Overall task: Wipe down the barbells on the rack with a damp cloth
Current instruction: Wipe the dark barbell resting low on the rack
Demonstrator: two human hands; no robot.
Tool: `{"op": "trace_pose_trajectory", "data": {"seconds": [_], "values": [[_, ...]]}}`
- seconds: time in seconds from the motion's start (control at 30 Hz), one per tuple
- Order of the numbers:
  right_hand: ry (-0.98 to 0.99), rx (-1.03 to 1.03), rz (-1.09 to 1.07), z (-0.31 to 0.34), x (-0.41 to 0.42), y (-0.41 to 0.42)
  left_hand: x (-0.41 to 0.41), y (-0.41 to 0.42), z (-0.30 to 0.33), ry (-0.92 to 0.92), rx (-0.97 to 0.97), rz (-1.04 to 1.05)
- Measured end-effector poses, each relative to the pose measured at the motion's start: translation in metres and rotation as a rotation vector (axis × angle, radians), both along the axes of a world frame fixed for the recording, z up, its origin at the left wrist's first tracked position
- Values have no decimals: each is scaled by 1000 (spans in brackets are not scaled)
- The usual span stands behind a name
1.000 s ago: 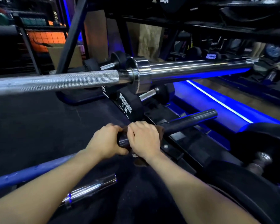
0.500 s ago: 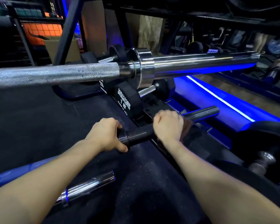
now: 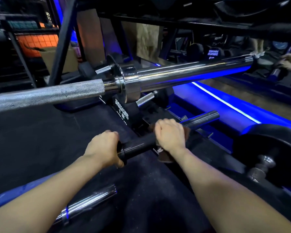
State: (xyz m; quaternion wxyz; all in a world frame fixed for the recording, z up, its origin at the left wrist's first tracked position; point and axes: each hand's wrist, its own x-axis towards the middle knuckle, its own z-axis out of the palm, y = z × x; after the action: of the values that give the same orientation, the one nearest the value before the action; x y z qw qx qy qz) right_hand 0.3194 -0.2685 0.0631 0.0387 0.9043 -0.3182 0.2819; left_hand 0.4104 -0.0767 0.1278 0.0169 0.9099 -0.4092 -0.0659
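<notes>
Sliding back toward the collar, the right hand (image 3: 170, 134) now sits near the middle of the black barbell sleeve (image 3: 138, 145), closer to the left hand than it was half a second ago, when it was farther out toward the sleeve's open end; a second ago the two hands were almost touching. So the stroke has gone out and is coming back — a full pass along the sleeve, which suggests this stretch is being scrubbed rather than given a single swipe. The right hand's fingers are curled over the top of the sleeve with the brown cloth (image 3: 165, 156) wrapped under them, a flap of it hanging below the wrist and an edge showing past the knuckles. The left hand (image 3: 103, 147) has kept its place, fingers and thumb curled round the bar just inside the collar, steadying it against the rubbing. The sleeve's far end (image 3: 207, 117) lies bare and faintly shiny beyond the cloth. The bar itself rests low over the black mat (image 3: 32, 140), below the chrome barbell (image 3: 183, 73) that crosses the view above and the short chrome sleeve (image 3: 89, 200) near the left forearm. In my judgement those bars have yet to be reached with the cloth — the job looks only partly done, with this sleeve close to finished.
</notes>
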Motion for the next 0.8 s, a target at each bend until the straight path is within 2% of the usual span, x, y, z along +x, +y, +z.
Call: {"op": "trace_pose_trajectory", "data": {"seconds": [0.13, 0.27, 0.47, 0.67, 0.8], "values": [[62, 162, -124, 7, -11, -44, -2, -8, 10, -10, 130, 9], [50, 197, -151, 6, -10, -50, -9, -32, 28, -82, 357, -34], [-97, 257, -117, 4, -12, -24, -33, -110, 18, -46, 169, -152], [-124, 231, -4, -6, -16, -26, -41, -152, 6, 17, 201, -160], [-142, 162, -9, -6, -15, -49, -34, -160, 7, 37, 233, -161]]}}
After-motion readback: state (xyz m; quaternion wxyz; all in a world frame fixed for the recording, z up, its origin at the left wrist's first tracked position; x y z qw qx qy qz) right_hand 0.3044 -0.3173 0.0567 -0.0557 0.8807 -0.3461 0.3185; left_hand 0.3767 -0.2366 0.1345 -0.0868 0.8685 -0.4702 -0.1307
